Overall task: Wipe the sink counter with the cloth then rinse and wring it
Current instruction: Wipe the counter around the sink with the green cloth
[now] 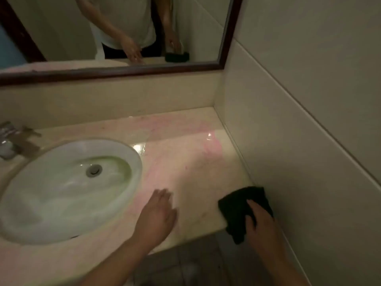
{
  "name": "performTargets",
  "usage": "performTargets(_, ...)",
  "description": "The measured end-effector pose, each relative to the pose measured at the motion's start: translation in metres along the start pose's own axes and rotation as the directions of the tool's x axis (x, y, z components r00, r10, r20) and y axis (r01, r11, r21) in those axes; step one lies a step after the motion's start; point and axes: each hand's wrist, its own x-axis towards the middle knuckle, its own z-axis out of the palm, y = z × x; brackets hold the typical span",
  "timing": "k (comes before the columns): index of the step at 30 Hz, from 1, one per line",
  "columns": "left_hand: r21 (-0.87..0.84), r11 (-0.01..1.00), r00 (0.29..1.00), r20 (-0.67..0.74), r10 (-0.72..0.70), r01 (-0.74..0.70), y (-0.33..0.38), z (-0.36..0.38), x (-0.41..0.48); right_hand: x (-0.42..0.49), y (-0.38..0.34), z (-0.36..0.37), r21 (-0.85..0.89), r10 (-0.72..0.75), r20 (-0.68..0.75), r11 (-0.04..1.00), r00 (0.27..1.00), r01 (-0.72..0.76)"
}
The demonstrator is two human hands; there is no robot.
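From my remote seat I see the dark cloth (239, 205) at the lower right of the frame, lying on the front right corner of the sink counter (185, 166), close to the tiled side wall (299, 120). Its long axis runs from upper right to lower left, and its lower end hangs over the counter's front edge toward the floor. My right hand (260, 218) lies on top of the cloth, thumb on its left side and fingers flat over its right half, pressing it down; I cannot tell whether the fingers curl under any fold.

My left hand (157, 213) is at lower centre, palm down on the bare counter, fingers extended and held close together, pointing toward the top of the frame; it holds nothing. It sits just right of the oval white basin (127, 153), whose drain (94, 170) shows mid-left. The tap (12, 141) is blurred at the left edge. Pinkish streaks mark the counter. The framed mirror (123, 76) spans the upper left.
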Motion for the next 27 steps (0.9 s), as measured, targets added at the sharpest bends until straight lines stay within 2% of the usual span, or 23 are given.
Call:
performTargets(1,0.069,0.997,0.999,0.038,0.017,-0.020,-0.001,0.010,0.018,0.007,0.001,0.010,-0.040,-0.048,0.037,0.998,0.998,0.050)
performTargets(3,0.180,0.983,0.997,0.074,-0.036,0.022,-0.003,0.021,0.047,0.019,0.000,0.026,-0.187,-0.090,0.144,0.975,0.986,0.117)
performTargets(4,0.181,0.980,0.990,0.102,-0.100,0.080,-0.004,0.023,0.062,0.024,-0.004,0.033,-0.234,-0.089,0.170,0.964,0.981,0.128)
performTargets(8,0.261,0.944,0.977,0.023,-0.214,0.200,-0.023,0.027,0.104,0.051,-0.002,0.048,-0.353,-0.080,0.127,0.928,0.989,0.121)
performTargets(13,0.255,0.934,0.968,-0.036,-0.249,0.250,-0.034,0.030,0.141,0.095,-0.025,0.053,-0.344,0.019,0.073,0.939,0.997,0.007)
performTargets(18,0.268,0.932,0.970,-0.044,-0.240,0.243,-0.036,0.032,0.140,0.160,-0.061,0.057,-0.336,-0.038,0.101,0.939,0.994,0.070)
performTargets(27,0.278,0.932,0.973,-0.075,-0.219,0.232,-0.042,0.040,0.143,0.348,-0.156,0.094,-0.357,-0.055,0.084,0.930,0.995,0.082)
